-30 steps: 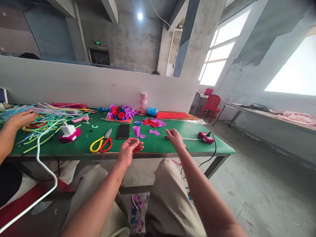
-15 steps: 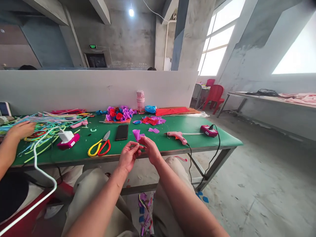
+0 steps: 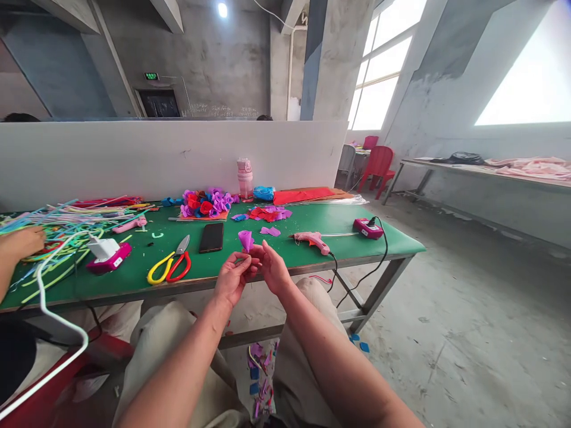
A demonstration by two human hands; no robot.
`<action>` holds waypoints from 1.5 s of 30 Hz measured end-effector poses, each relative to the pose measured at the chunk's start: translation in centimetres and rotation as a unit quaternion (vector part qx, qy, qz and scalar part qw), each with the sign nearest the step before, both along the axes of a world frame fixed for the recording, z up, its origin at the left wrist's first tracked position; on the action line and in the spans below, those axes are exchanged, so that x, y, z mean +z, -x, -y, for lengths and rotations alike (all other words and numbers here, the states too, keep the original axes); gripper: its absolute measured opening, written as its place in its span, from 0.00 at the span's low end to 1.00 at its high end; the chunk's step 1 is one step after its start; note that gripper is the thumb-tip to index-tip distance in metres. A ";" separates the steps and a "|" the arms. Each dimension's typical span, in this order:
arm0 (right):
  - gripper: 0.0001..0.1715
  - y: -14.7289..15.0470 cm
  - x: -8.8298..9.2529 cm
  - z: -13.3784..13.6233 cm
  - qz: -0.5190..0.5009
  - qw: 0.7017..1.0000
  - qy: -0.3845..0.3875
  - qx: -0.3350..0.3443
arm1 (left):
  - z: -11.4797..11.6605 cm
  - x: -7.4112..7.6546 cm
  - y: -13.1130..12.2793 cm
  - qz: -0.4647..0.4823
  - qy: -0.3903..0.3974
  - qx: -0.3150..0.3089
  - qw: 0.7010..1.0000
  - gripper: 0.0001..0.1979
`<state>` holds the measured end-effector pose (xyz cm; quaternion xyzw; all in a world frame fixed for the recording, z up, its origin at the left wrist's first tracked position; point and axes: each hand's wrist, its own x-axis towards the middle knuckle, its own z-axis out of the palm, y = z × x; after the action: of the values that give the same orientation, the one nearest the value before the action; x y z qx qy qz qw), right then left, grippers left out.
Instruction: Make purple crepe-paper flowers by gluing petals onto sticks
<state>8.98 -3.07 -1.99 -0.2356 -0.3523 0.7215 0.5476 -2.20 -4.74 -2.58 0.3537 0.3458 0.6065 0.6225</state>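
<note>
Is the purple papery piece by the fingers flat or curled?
Curled: the purple, cone-shaped papery piece flares at its top and narrows toward the left hand.

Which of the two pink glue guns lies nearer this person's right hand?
The rightmost glue gun, whose black cord hangs off the table; the other glue gun lies left of the phone.

grey concrete wall (image 3: 227, 65), bright window (image 3: 384, 68)

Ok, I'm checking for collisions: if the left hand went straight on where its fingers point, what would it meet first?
Probably the right hand, close beyond the left hand; whether the two touch is hard to tell from this view.
</note>
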 end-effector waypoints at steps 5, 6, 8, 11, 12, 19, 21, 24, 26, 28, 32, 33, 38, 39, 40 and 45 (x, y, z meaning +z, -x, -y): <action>0.23 0.5 -0.9 -0.1 0.047 0.995 -0.057 -0.063 | -0.2 -0.2 0.0 -0.006 0.005 0.022 1.000 0.17; 0.23 0.5 -1.0 -0.2 0.060 0.993 -0.073 -0.068 | -0.2 -0.2 0.0 -0.007 0.004 0.029 1.000 0.18; 0.22 0.7 -1.4 -0.2 0.084 0.989 -0.095 -0.073 | -0.3 -0.3 0.0 -0.010 0.001 0.043 0.999 0.18; 0.24 0.8 -1.6 -0.2 0.123 0.985 -0.092 -0.077 | -0.4 -0.3 -0.2 -0.018 -0.006 0.058 0.998 0.19; 0.25 0.8 -1.6 -0.1 0.139 0.983 -0.092 -0.081 | -0.4 -0.3 -0.2 -0.020 -0.007 0.063 0.998 0.20; 0.24 1.2 -1.9 0.1 0.239 0.928 -0.242 -0.155 | -0.2 -0.1 -0.7 -0.028 -0.004 0.104 0.994 0.20; 0.24 1.4 -2.1 0.2 0.261 0.911 -0.271 -0.167 | -0.2 -0.1 -0.8 -0.025 -0.004 0.116 0.993 0.19; 0.26 1.7 -2.2 0.3 0.298 0.887 -0.302 -0.181 | -0.1 -0.2 -0.8 -0.033 -0.005 0.129 0.991 0.17; 0.26 1.8 -2.2 0.5 0.326 0.869 -0.320 -0.189 | 0.0 -0.3 -0.8 -0.047 -0.008 0.133 0.990 0.15; 0.26 1.9 -2.1 0.6 0.353 0.849 -0.338 -0.200 | 0.0 -0.5 -0.8 -0.058 -0.014 0.137 0.989 0.13; 0.26 1.8 -1.8 1.0 0.397 0.812 -0.364 -0.225 | -0.1 -0.8 -0.9 -0.063 -0.022 0.143 0.987 0.12; 0.26 1.8 -1.8 1.0 0.403 0.807 -0.367 -0.228 | -0.2 -0.8 -0.9 -0.064 -0.023 0.142 0.987 0.12; 0.26 1.3 -1.8 0.3 0.346 0.852 -0.305 -0.249 | -0.3 -0.5 -0.7 -0.042 0.004 0.112 0.993 0.17; 0.25 1.1 -1.9 0.1 0.316 0.874 -0.271 -0.251 | -0.3 -0.3 -0.6 -0.037 0.008 0.104 0.994 0.18; 0.24 1.0 -1.9 -0.2 0.286 0.896 -0.234 -0.247 | -0.3 -0.2 -0.5 -0.034 0.010 0.097 0.995 0.19; 0.19 0.3 -1.7 -0.8 0.196 0.952 -0.098 -0.214 | -0.2 -0.1 -0.4 -0.049 0.015 0.062 0.997 0.18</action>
<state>8.69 -2.28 -3.66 -0.3876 -0.4628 0.4891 0.6295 -1.77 -4.50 -2.73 0.3514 0.4063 0.6202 0.5717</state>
